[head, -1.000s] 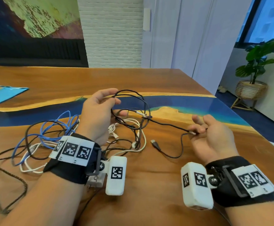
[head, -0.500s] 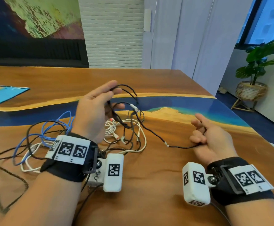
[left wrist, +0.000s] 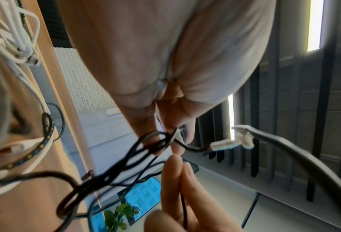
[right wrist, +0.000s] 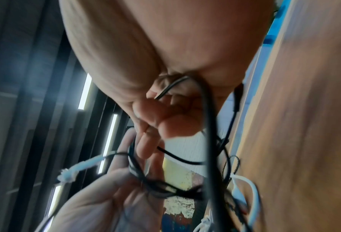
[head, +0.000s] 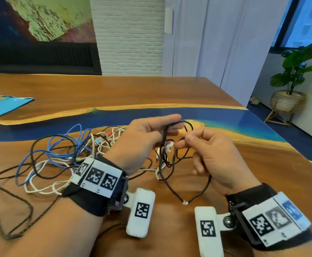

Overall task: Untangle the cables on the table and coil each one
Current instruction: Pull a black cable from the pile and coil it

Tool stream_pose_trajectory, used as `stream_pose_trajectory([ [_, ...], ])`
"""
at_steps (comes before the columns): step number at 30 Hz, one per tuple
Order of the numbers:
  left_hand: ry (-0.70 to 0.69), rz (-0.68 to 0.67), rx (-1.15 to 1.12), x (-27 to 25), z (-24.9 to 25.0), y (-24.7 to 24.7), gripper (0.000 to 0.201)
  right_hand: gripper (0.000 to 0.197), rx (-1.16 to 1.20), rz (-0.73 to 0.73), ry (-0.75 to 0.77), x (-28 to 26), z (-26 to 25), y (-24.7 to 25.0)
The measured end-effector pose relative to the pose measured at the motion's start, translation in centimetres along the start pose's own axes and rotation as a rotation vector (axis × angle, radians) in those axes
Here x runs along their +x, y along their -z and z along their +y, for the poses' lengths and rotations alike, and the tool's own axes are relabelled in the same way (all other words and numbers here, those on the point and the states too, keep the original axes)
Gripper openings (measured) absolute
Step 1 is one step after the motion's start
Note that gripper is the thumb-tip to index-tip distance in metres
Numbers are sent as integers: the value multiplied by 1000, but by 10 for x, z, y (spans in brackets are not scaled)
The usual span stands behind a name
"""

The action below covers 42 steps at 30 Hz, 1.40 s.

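Nearest us: 2 wrists, each with a black strap, white marker tags and a white camera pod hanging below.

Item 1, thin black cable [head: 172,184]. A slack loop of it droops between our hands toward the table [head: 170,93], with a small white bead at its lowest point. It rises into both hands; a white connector [head: 169,145] dangles between them.

Item 2, our right hand [head: 212,154]. Fingers curled; thumb and forefinger pinch a strand of the thin black cable, and the right wrist view shows the cable running through the curled palm.

Item 3, our left hand [head: 144,138]. Raised above the table, just left of the right hand. Forefinger and thumb extended, clamping several gathered loops of the thin black cable at their tips; the left wrist view shows the strands bunched there.

Item 4, tangle on the table, left of and beyond the left hand: blue cable [head: 58,145], white cables [head: 45,184], a thicker black cable [head: 40,143], all interlaced. A braided dark cord [head: 8,216] trails from it to the left of our left forearm.

Item 5, light-blue sheet [head: 3,108], far left, well apart from the tangle.

Item 6, potted plant [head: 292,80] in a woven basket, on the floor beyond the table, far right of our right hand.
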<state>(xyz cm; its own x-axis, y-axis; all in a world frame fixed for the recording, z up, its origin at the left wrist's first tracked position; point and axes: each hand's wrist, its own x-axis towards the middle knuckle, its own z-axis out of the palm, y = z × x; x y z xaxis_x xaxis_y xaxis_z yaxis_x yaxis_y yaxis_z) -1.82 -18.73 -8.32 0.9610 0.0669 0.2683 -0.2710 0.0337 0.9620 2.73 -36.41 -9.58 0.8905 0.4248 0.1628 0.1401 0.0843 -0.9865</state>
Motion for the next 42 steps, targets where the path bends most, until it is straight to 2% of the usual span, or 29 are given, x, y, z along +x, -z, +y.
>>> stream_pose_trajectory([
  [2,-5,-64,43,-2,-3,-7,49,10,30,8,-5,-1,4,-4],
  [4,3,-63,47,-3,-3,-8,41,11,90,20,-11,0,6,-8],
  [9,61,-44,150,-1,-7,-3,43,31,264,-47,-70,-3,3,-10],
  [11,40,-55,242,-1,-8,-2,46,37,197,-83,-68,-3,4,-7],
  [14,77,-109,304,-2,-11,-1,58,33,-66,-137,15,-3,8,-3],
  [17,101,-154,329,-3,-12,-4,64,17,-91,-132,-15,-2,10,-1],
  [18,103,-130,334,-2,-11,-4,63,13,-57,-104,-20,-1,9,-1],
  [20,108,-34,291,-1,-5,2,51,15,35,43,-35,4,9,2],
  [23,58,257,206,5,5,22,14,17,287,301,-87,13,5,18],
  [26,-15,586,61,10,12,47,13,21,459,468,-107,17,4,37],
  [29,-107,756,14,11,14,63,12,24,496,541,-113,18,7,45],
  [35,-251,887,33,10,13,64,20,20,461,631,-114,19,8,47],
  [37,-232,899,29,9,15,72,21,18,490,663,-111,20,7,52],
  [39,-130,812,57,10,16,77,22,18,551,655,-96,20,7,56],
  [42,24,640,120,10,19,63,20,20,578,570,-63,19,7,51],
])
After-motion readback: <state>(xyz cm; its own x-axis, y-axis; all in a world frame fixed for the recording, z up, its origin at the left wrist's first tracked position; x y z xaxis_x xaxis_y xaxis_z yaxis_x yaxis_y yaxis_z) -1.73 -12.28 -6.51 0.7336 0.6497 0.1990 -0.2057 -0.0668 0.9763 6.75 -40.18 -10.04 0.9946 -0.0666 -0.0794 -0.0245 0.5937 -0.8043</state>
